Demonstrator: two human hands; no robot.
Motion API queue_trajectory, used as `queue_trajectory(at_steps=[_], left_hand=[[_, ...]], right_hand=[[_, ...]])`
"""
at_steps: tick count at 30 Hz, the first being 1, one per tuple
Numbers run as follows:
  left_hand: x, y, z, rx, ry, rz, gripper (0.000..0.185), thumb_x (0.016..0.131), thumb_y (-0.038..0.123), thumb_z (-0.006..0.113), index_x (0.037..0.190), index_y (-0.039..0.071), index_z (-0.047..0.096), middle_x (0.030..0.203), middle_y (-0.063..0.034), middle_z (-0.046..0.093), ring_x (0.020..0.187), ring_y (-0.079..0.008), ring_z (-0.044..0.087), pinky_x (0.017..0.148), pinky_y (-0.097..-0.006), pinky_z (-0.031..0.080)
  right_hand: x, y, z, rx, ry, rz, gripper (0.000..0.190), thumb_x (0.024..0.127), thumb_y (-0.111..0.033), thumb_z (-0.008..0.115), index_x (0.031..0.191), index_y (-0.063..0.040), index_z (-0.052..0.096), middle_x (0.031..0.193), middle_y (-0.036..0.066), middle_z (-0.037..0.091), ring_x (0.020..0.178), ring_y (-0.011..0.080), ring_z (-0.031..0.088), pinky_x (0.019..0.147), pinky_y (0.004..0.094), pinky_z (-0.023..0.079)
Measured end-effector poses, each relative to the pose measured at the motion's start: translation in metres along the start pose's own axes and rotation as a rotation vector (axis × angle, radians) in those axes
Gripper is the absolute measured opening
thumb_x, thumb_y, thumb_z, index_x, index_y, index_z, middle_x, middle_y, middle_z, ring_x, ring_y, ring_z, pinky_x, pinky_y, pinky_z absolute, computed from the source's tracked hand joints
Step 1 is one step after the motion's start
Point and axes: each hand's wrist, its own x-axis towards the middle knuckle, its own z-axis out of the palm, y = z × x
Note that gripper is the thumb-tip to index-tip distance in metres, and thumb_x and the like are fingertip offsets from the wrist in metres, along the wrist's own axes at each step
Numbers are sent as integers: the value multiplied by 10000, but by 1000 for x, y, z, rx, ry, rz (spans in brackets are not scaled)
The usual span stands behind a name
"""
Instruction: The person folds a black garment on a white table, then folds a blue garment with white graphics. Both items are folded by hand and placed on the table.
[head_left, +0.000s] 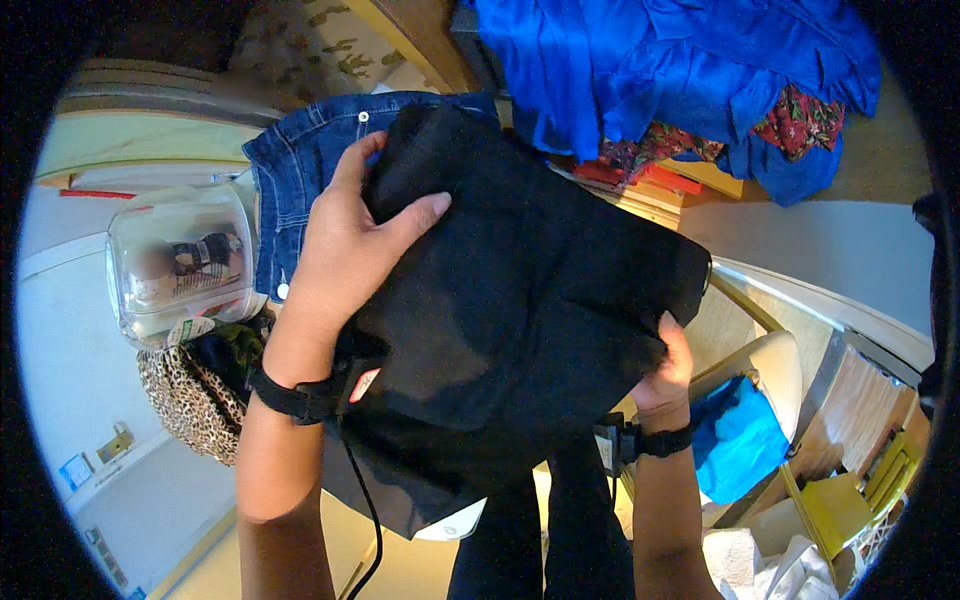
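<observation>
A black fabric garment (517, 285) is spread out before me, partly folded and hanging down toward my dark-trousered legs. My left hand (360, 225) grips its upper left part, thumb on top and the other fingers partly hidden by the cloth. At the lower right, my right hand (667, 364) pinches the garment's edge; its fingers are mostly out of sight underneath. Blue denim jeans (289, 176) with pale stitching lie beneath and beyond the black cloth, close to my left hand. Both wrists wear black straps with devices or cables.
Left of the jeans stands a clear plastic container (120, 277), with leopard-print fabric (191, 401) below it. Bright blue cloth (660, 67) drapes at the upper right. Turquoise cloth (739, 442) sits in a cream holder at right, above white cloth (780, 570).
</observation>
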Motion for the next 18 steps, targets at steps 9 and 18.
queue_trajectory(at_steps=[9, 18], left_hand=[[-10, 1, -68, -534, 0, -126, 488, 854, -31, 541, 1333, -1, 455, 1158, -55, 625, 997, -144, 597, 903, -271, 467], [-104, -89, -143, 24, -78, 216, 228, 865, 235, 638, 837, 62, 494, 997, -100, 582, 972, -238, 540, 914, -383, 413]], right_hand=[[-28, -12, 58, -612, 274, -440, 465, 782, -14, 659, 1240, -45, 583, 1191, 86, 634, 1128, 264, 579, 993, 398, 453], [-73, 37, 80, -1876, -651, -424, 221, 641, -86, 678, 858, -128, 687, 1159, 8, 648, 1030, 272, 557, 878, 455, 420]])
